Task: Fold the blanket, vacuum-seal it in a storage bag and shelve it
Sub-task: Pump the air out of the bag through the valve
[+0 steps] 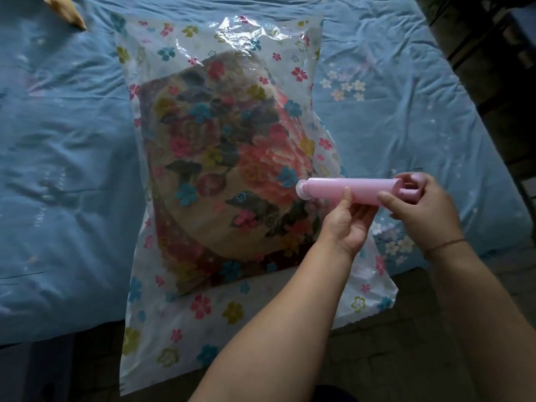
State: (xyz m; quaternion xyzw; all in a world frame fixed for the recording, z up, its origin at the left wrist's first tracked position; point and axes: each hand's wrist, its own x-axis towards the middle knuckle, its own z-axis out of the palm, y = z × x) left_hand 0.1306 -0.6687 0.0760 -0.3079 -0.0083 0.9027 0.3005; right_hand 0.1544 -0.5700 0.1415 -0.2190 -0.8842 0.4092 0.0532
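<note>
A clear storage bag (188, 309) printed with small flowers lies on the bed, its near end hanging over the bed's edge. Inside it sits the folded blanket (226, 158), brown with large pink and red flowers. A pink hand pump (342, 191) is held level above the bag's right side, its white nozzle pointing left. My left hand (346, 224) grips the pump's barrel from below. My right hand (420, 204) holds the handle end, fingers curled round it.
The bed is covered by a wrinkled light blue sheet (66, 146) with small flower prints. A tan cloth corner (65, 8) lies at the far left. Dark floor (391, 358) shows below the bed's edge, and dark furniture (493, 53) stands at the right.
</note>
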